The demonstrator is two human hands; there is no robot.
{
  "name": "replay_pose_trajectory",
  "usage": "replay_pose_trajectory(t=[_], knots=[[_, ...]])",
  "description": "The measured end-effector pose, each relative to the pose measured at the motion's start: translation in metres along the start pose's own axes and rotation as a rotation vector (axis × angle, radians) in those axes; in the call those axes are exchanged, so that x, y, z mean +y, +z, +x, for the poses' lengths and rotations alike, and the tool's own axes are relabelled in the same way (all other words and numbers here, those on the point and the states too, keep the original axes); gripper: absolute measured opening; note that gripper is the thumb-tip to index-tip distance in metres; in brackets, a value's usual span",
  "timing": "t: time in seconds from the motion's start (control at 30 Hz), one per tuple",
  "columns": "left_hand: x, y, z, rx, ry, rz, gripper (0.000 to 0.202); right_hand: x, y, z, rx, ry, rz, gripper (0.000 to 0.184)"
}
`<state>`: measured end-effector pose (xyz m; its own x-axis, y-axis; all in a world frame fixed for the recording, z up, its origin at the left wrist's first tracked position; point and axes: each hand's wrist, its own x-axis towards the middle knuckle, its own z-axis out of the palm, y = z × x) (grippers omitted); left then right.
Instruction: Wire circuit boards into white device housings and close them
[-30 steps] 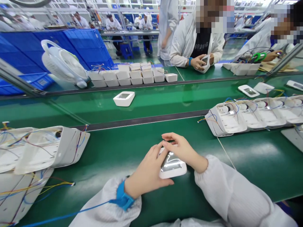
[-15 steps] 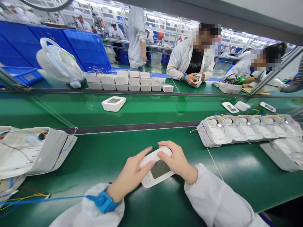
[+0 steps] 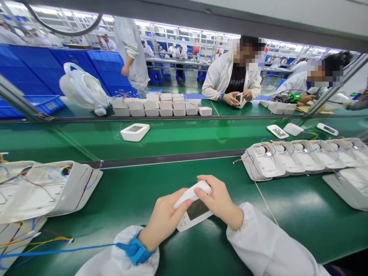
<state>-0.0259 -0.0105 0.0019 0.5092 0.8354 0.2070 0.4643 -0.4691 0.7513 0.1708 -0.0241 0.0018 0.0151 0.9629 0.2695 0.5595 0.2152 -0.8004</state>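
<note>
Both hands are on a white blood pressure monitor (image 3: 198,209) with a dark grey display, tilted just above the green bench. My left hand (image 3: 168,212) grips its left side, thumb on the front face and fingers behind the far edge. My right hand (image 3: 220,197) is closed round its upper right part, thumb pressed near the top of the display. Small button markings show at the lower left of the front. The underside and most of the fingertips are hidden. A blue wrist strap (image 3: 136,249) with a cord is on my left wrist.
White housings with wires (image 3: 66,188) are stacked at left; a row of open housings (image 3: 299,157) stands at right. Another monitor (image 3: 135,132) lies on the green belt (image 3: 184,134). Beyond are a fan (image 3: 83,88), stacked white cases (image 3: 152,109) and co-workers, one holding a monitor.
The fingers of my left hand, stretched out before, have curled round the monitor. My right hand keeps its grip. The view has shifted slightly, and a standing person has moved left.
</note>
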Motion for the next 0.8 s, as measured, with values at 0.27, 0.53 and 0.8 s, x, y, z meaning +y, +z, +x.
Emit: replay_pose_trajectory(t=[0.27,0.53,0.8], knots=[[-0.004,0.004,-0.001,-0.001,0.041,-0.014,0.028,0.005,0.0,0.003,-0.009,-0.073,-0.07,0.031],[-0.005,0.008,-0.004,0.028,0.009,-0.042,0.031,0.008,-0.001,0.009,-0.017,-0.084,-0.032,0.034],[-0.012,0.008,0.002,0.203,-0.249,-0.138,0.044,0.011,0.0,0.012,-0.162,0.017,-0.116,0.035]])
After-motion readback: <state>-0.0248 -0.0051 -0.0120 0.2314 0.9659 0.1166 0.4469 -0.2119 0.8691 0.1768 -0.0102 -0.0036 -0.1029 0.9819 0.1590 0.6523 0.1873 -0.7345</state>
